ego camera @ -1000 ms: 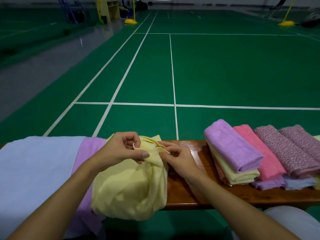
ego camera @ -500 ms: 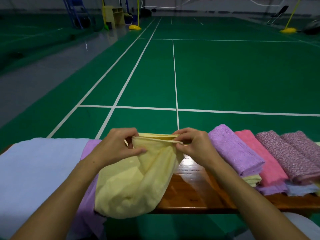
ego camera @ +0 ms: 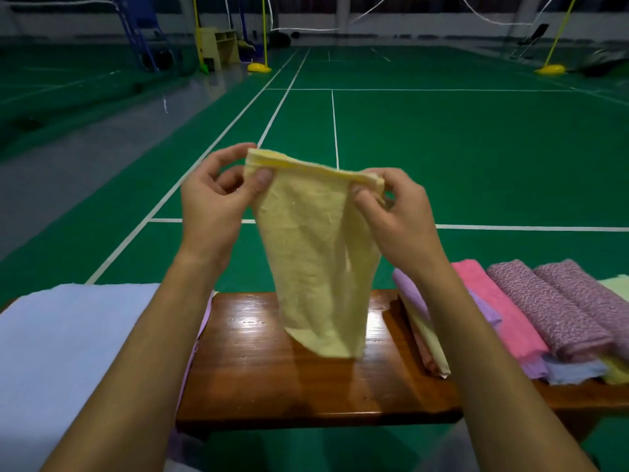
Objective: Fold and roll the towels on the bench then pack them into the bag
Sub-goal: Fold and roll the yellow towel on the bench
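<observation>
1. The yellow towel point(ego camera: 320, 253) hangs in the air above the wooden bench point(ego camera: 272, 366), its lower hem just over the bare middle of the bench top; whether the hem touches the wood I cannot tell.
2. The left hand point(ego camera: 218, 202) pinches 1 top corner between thumb and forefinger, the other fingers loosely curled. The right hand point(ego camera: 394, 212) pinches the other top corner the same way, so the top edge is stretched between them.
3. The cloth looks light and wholly limp: it drapes and creases under its own weight, with no stiffness. It appears doubled, as layered edges show at the top, so the layers may slide apart if held by 1 layer only.
4. In my judgement the best hold is at the 2 top corners, through all layers, as now; a grip mid-edge would let the sides sag and spoil the fold. It is not fragile and not slippery, so a light pinch should suffice.
5. Count of hands: 2, both on the towel.
6. At the left end of the bench lies 1 pale blue towel point(ego camera: 68, 356), spread flat, with 1 lilac towel point(ego camera: 197, 342) edge peeping from beneath it.
7. At the right end of the bench lies a pile of folded towels point(ego camera: 531, 321): at least 6 show, among them 1 lilac, 1 pink and 2 speckled mauve; the lower ones are partly hidden.
8. No bag is in view.
</observation>
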`<state>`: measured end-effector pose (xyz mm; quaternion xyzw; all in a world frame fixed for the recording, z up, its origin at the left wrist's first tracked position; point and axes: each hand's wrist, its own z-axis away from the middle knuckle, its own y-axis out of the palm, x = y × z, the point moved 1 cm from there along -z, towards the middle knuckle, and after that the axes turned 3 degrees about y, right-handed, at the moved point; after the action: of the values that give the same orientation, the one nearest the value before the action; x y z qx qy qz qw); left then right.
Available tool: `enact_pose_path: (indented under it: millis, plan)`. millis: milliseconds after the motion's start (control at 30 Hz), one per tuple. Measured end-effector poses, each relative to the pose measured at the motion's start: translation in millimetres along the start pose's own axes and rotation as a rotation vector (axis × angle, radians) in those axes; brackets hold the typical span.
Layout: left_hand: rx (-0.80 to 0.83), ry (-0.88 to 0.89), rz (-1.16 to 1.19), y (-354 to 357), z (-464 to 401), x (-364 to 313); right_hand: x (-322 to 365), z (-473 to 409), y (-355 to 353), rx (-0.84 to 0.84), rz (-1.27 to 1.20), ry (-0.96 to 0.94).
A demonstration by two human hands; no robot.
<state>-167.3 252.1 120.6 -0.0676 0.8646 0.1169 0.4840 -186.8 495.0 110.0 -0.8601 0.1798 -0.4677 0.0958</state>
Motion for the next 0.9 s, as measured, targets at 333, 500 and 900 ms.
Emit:
enact_pose_path:
  millis: [333, 500, 900]
  plan:
    - [0.075, -0.014, 0.046, 13, 16, -36, 48, 20, -51, 0.017, -0.344, 0.195]
    - [0.095, -0.124, 0.076, 11, 15, -45, 60, 24, -58, 0.01, -0.429, 0.283]
    - [0.122, -0.411, -0.546, -18, 22, 145, -121, 33, 67, 0.144, 0.14, 0.632]
